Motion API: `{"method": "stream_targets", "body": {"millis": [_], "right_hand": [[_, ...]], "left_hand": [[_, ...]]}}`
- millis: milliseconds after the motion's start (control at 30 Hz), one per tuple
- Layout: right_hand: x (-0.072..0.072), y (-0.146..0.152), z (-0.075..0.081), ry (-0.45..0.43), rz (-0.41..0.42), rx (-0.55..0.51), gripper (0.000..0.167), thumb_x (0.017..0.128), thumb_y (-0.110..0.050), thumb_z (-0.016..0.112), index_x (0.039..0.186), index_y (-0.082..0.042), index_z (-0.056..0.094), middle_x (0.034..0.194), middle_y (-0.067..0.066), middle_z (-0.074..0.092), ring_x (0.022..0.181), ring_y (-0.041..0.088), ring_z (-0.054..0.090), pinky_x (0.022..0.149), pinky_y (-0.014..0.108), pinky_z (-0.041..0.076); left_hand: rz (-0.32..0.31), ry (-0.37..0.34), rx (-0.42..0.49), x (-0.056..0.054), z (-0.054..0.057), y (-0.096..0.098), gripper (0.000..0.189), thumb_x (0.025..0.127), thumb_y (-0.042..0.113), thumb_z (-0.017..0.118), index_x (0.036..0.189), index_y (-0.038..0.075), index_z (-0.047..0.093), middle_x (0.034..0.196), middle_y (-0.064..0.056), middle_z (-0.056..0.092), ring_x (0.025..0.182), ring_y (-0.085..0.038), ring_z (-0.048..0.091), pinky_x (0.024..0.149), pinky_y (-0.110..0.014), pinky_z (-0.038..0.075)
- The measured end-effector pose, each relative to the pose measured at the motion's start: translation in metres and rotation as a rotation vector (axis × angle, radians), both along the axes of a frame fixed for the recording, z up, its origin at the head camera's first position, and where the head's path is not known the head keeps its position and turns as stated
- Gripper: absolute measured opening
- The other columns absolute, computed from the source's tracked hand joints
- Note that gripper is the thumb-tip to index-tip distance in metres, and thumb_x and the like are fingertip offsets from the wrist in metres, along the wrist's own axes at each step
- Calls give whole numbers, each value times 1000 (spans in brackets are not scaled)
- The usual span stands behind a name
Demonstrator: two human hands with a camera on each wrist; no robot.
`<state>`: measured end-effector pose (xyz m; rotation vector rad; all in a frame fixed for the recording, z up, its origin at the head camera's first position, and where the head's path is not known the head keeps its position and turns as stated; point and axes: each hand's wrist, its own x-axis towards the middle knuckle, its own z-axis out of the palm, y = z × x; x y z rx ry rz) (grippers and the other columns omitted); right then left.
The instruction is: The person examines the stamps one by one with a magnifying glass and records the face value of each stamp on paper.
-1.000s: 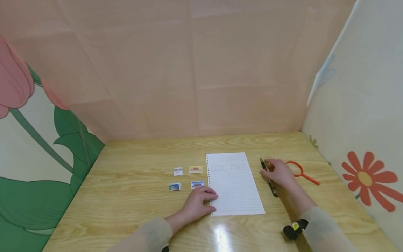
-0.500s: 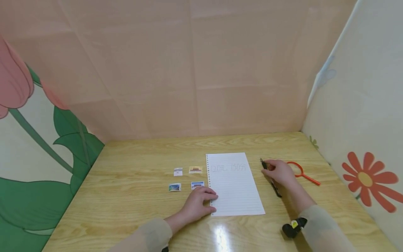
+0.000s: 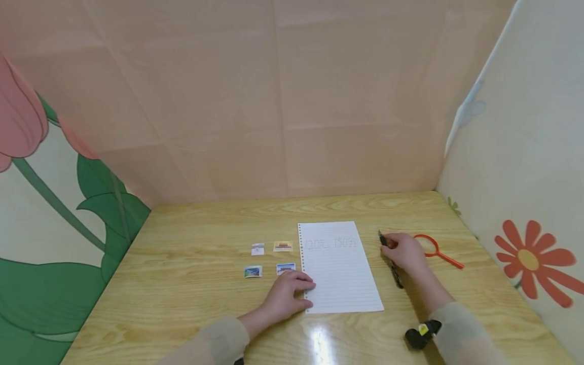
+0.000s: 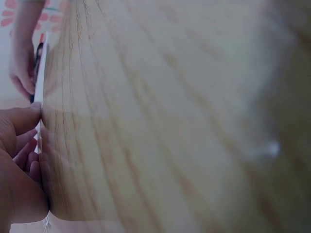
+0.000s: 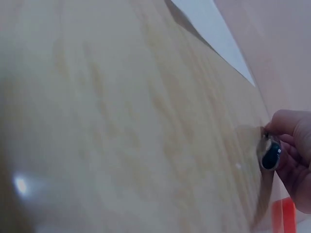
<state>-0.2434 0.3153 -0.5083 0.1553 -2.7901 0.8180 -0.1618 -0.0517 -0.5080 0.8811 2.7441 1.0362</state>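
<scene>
Four small stamps (image 3: 283,246) on a wood-grain desk (image 3: 191,263), a person's left hand (image 3: 286,294), grip relaxed, resting on the punched edge of lined paper (image 3: 342,276), right hand (image 3: 407,252), grip pinching a black pen (image 3: 395,275) beside the paper, red magnifying glass (image 3: 449,260) rightmost.

A hand could pass over the wide bare stretch of table (image 3: 196,253) left of the four small printed slips (image 3: 253,271), or along the strip behind the paper (image 3: 326,274), up to the back wall (image 3: 283,101). The left hand (image 3: 288,294) blocks the paper's near left edge, with one slip just beyond its fingers. Right of the paper, a narrow gap ends at the pen (image 3: 395,276) and right hand (image 3: 408,251); the magnifying glass (image 3: 439,248) crowds that hand's outer side.
</scene>
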Motion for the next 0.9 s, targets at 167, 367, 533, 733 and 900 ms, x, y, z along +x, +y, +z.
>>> {"method": "stream_targets", "body": {"millis": [167,367,533,733,900], "right_hand": [[0,-2,-1,22,-23,-9,32,78,-11,72,106,4,72,76,4,63,70,21,56,61,36,44],[0,0,0,2,-42,-50,32,80,-11,70,109,4,72,79,5,65,74,22,59,65,36,47],[2,0,4,-61,-60,-160,39,86,-12,70,123,1,65,85,9,67,75,20,60,65,32,48],[8,-4,16,-137,-11,-374,42,95,-12,64,136,-7,58,85,14,63,64,16,57,55,27,48],[11,-9,22,-175,55,-527,36,100,-11,58,134,-2,59,95,23,62,68,13,58,58,27,52]], "left_hand": [[5,-1,0,0,-1,0,39,82,24,82,118,15,73,118,10,63,114,-13,54,103,-36,40],[7,13,-6,0,-1,0,39,81,24,83,118,15,73,118,9,63,114,-13,54,103,-36,40],[5,12,-5,0,0,0,39,81,24,83,118,15,73,118,9,63,113,-14,54,103,-36,40],[8,16,0,0,-2,0,39,80,23,83,117,15,74,118,9,63,113,-14,54,103,-36,41],[7,13,6,-1,-3,0,39,80,23,83,117,15,74,118,9,63,113,-14,54,103,-36,41]]}}
